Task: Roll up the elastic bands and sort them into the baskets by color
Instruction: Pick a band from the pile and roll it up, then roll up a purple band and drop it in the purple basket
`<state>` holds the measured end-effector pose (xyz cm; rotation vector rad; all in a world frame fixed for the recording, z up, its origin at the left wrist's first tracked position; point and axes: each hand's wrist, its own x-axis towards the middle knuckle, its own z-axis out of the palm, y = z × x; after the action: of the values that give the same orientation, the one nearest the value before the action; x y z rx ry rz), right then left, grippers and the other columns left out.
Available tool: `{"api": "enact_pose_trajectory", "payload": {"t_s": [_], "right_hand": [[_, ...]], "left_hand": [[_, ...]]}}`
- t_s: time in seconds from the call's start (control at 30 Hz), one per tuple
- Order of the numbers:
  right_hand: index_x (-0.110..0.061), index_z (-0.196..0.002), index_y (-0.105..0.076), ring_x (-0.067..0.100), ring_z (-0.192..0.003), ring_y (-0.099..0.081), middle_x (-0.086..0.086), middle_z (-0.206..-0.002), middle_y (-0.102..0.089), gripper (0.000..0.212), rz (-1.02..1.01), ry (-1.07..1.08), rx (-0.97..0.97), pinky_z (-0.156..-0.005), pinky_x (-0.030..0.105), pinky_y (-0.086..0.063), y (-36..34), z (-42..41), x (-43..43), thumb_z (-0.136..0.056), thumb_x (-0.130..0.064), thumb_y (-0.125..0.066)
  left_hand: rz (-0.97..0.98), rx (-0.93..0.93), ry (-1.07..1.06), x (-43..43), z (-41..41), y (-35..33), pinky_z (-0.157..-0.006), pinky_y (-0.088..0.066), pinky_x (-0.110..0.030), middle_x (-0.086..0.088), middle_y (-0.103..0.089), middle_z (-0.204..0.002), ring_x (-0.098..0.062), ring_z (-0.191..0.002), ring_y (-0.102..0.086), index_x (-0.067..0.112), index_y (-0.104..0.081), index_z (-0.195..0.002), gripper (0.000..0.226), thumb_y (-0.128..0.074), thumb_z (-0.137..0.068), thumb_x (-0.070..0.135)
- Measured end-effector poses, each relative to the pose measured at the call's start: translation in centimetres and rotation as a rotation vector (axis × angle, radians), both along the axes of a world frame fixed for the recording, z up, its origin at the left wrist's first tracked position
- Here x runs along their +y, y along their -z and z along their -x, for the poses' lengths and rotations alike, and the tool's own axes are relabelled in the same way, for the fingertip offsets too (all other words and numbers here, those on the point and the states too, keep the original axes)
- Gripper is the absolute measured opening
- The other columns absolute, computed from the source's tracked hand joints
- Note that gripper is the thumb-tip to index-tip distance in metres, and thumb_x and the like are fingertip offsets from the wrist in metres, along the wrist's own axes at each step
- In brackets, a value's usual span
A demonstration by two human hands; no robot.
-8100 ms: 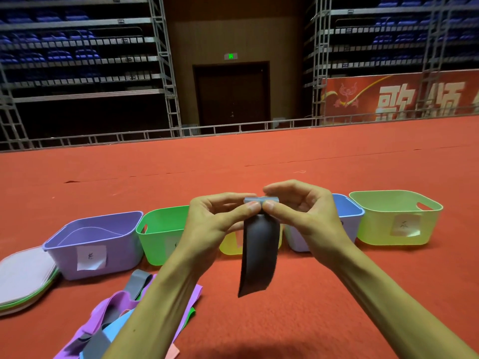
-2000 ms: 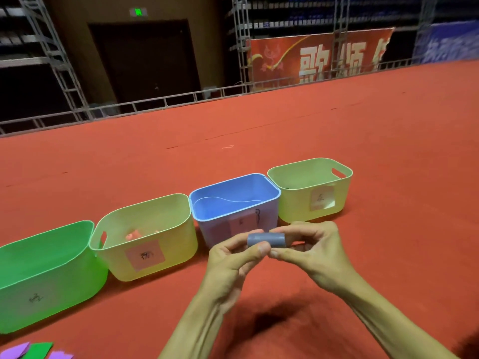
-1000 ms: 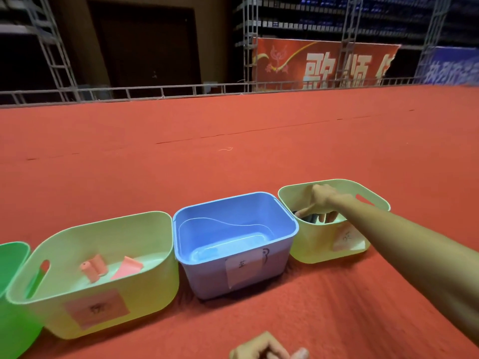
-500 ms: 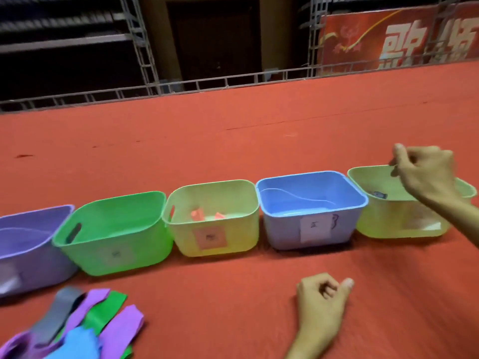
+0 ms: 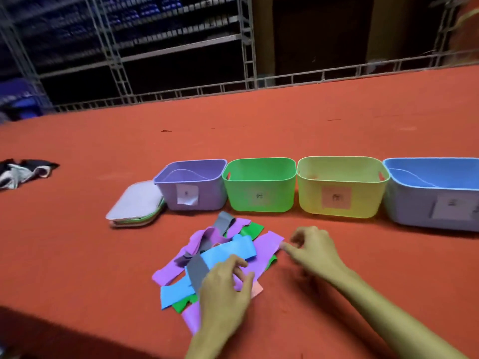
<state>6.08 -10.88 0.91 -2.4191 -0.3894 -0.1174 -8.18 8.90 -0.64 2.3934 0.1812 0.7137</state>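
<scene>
On the red carpet (image 5: 77,255), baskets (image 5: 259,187) stand in a row behind the loose pile of elastic bands (image 5: 228,251). Left hand (image 5: 225,283) rests on it, fingers relaxed; right hand (image 5: 311,250), loosely curled and empty, touches a purple band (image 5: 267,244). Likely step: choosing. Next, pinch one free and roll.

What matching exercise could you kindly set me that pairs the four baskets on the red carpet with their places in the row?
Things:
1. purple basket
2. green basket
3. yellow basket
4. blue basket

Places:
A. cut off by the picture's right edge
B. between the purple and yellow baskets
C. beside the stack of flat lids
D. between the green and blue baskets

Pairs: 1-C, 2-B, 3-D, 4-A.
</scene>
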Motion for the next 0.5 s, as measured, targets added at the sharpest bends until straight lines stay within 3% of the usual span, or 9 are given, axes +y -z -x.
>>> {"api": "enact_pose_trajectory", "payload": {"t_s": [0.1, 0.17, 0.27, 0.37, 0.5], "right_hand": [[-0.012, -0.073, -0.065, 0.032, -0.08, -0.066, 0.005, -0.071, -0.068, 0.045, -0.043, 0.146, 0.122, -0.062, 0.035, -0.042, 1.7, -2.2, 3.9, -0.077, -0.055, -0.077], [-0.005, -0.068, -0.068, 0.031, -0.073, -0.068, 0.008, -0.06, -0.068, 0.049, -0.09, 0.19, 0.198, -0.062, 0.037, -0.049, 2.4, -3.2, 5.2, -0.076, -0.052, -0.078], [-0.008, -0.061, -0.072, 0.028, -0.07, -0.069, 0.003, -0.056, -0.068, 0.036, -0.118, 0.228, 0.208, -0.063, 0.034, -0.05, 2.2, -3.8, 5.7, -0.079, -0.037, -0.082], [-0.018, -0.059, -0.074, 0.013, -0.056, -0.064, -0.003, -0.054, -0.069, 0.02, -0.172, 0.087, 0.16, -0.055, 0.026, -0.047, -1.3, -2.9, 5.8, -0.076, -0.019, -0.085], [-0.014, -0.073, -0.08, 0.006, -0.043, -0.05, 0.001, -0.05, -0.066, 0.01, -0.287, -0.262, 0.075, -0.047, 0.02, -0.039, -8.9, 0.7, 6.3, -0.078, -0.009, -0.087]], "left_hand": [[-0.073, -0.002, -0.065, 6.2, -0.3, 0.9, -0.072, -0.049, -0.03, 0.024, -0.061, -0.08, -0.002, -0.08, -0.057, 0.035, -0.062, -0.094, 0.022, -0.077, -0.078, 0.032], [-0.052, 0.024, -0.011, 8.0, -0.4, 1.7, -0.078, -0.05, -0.03, 0.025, -0.06, -0.085, -0.001, -0.086, -0.057, 0.034, -0.061, -0.095, 0.023, -0.075, -0.077, 0.034], [-0.03, 0.026, 0.025, 8.4, -0.6, 2.1, -0.08, -0.051, -0.03, 0.025, -0.059, -0.089, 0.001, -0.09, -0.055, 0.034, -0.06, -0.094, 0.022, -0.072, -0.077, 0.038], [-0.028, -0.008, -0.015, 7.8, -1.3, 1.0, -0.079, -0.045, -0.026, 0.025, -0.059, -0.093, 0.002, -0.094, -0.05, 0.035, -0.059, -0.096, 0.022, -0.068, -0.079, 0.046], [0.11, -0.071, 0.142, 5.9, -4.0, -3.5, -0.094, -0.047, -0.03, 0.022, -0.065, -0.109, -0.004, -0.103, -0.055, 0.033, -0.064, -0.111, 0.038, -0.064, -0.077, 0.05]]}}
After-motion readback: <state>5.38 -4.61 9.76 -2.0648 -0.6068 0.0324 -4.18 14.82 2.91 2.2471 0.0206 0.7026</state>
